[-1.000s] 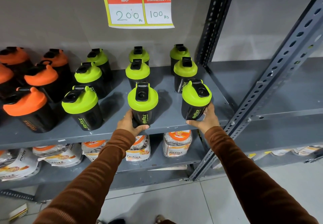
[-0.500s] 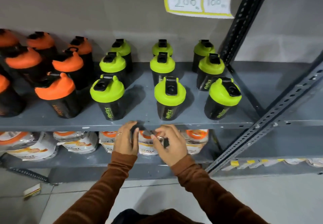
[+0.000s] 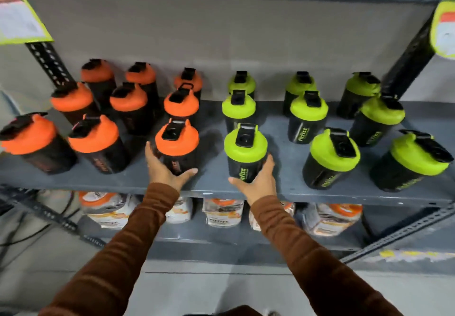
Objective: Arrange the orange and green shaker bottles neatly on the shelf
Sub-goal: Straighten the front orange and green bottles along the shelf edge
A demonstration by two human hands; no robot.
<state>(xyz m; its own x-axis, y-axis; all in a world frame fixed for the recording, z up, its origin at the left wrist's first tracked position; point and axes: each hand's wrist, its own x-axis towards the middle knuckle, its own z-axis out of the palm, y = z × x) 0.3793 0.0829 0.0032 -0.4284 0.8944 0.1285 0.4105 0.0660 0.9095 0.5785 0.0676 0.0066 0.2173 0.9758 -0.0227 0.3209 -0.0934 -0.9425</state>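
Orange lids fill the left half of the grey metal shelf (image 3: 290, 187) in front of you and green lids fill the right half, all on black bodies. Your left hand (image 3: 164, 170) is wrapped around the base of the front orange shaker (image 3: 176, 144), fingers up its left side and thumb stretched along the bottom right, so your grip is clamped on that bottle. Your right hand (image 3: 258, 180) cups the front green shaker (image 3: 245, 151) the same way, thumb reaching left under the printed logo and fingers up the right side, also clamped. Both bottles stand upright near the shelf's front edge, side by side with a clear gap between them, each at the head of its own column.

Behind the orange one you have two more orange shakers in line; two further orange columns (image 3: 81, 116) sit to the left, their front bottles tilting outward in the wide view. Behind the green one stand two more green shakers, and two further green columns (image 3: 344, 130) run to the right.

Brown sleeves (image 3: 118, 254) cover both your arms. Below, the lower shelf holds white and orange pouches (image 3: 222, 213). Blurred yellow price cards (image 3: 17, 17) hang at the upper corners.
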